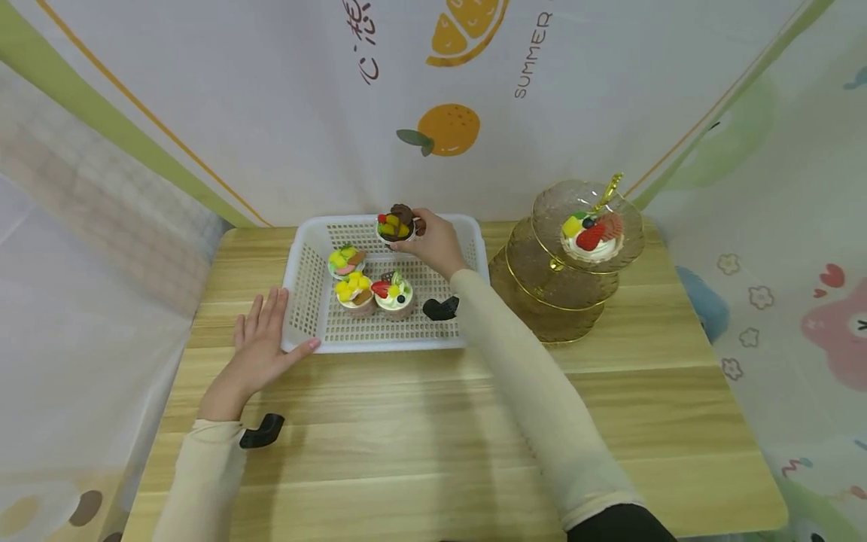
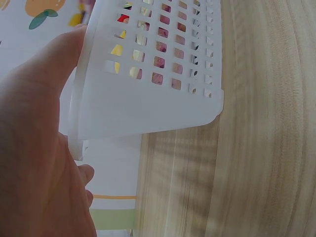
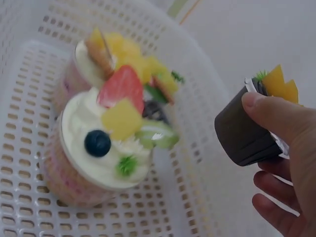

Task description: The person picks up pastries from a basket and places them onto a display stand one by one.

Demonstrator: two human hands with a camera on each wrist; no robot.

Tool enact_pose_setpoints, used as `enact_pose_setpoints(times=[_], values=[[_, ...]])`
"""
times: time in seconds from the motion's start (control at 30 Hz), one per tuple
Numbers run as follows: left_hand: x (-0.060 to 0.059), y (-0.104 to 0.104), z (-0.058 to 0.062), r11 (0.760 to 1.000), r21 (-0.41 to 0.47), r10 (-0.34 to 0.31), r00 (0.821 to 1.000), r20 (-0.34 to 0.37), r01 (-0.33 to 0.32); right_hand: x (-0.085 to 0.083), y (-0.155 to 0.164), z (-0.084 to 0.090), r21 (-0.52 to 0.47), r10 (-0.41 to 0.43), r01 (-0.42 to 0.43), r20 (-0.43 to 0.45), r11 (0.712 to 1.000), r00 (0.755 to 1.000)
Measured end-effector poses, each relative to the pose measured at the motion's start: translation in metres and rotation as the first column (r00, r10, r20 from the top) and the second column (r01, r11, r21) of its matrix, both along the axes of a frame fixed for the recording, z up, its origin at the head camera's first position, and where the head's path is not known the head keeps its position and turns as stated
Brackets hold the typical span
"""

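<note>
My right hand pinches a chocolate cupcake over the back of a white plastic basket. In the right wrist view the cupcake's dark wrapper is between thumb and fingers, and yellow fruit tops it. Three more cupcakes are in the basket: one with cream, strawberry and blueberry, a yellow-fruit one, and another with yellow and pink topping. At the basket's front left corner rests my left hand, fingers straight along the outside and thumb on the rim.
Right of the basket stands a tiered amber plate stand with gold rims and a gold handle. A cream-and-strawberry dessert sits on its top plate. The wooden table backs onto a printed curtain.
</note>
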State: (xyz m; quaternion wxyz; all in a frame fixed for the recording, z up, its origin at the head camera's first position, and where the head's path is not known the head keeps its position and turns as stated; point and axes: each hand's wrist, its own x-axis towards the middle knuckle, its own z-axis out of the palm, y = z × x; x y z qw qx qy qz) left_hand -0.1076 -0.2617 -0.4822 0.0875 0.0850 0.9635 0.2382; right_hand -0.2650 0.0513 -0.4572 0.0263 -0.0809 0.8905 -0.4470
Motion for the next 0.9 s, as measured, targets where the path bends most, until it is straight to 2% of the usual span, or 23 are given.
enact_pose_setpoints(times=[0.2, 0.37, 0.67, 0.9], values=[[-0.001, -0.001, 0.003, 1.0, -0.007, 0.001, 1.0, 0.004, 0.0, 0.021, 0.011, 0.033, -0.076, -0.001, -0.001, -0.031, 0.997, 1.0], [0.0, 0.0, 0.003, 1.0, 0.001, 0.0, 1.0, 0.012, 0.0, 0.048, 0.03, 0.046, -0.098, -0.008, 0.004, -0.039, 0.995, 0.999], [0.001, -0.001, 0.002, 1.0, 0.003, -0.002, 1.0, 0.02, 0.002, 0.106, 0.078, 0.05, -0.078, -0.056, 0.049, -0.086, 0.996, 0.995], [0.002, -0.001, 0.005, 1.0, 0.013, -0.004, 1.0, 0.022, 0.004, 0.143, 0.118, 0.045, -0.056, -0.144, 0.136, -0.174, 0.989, 0.974]])
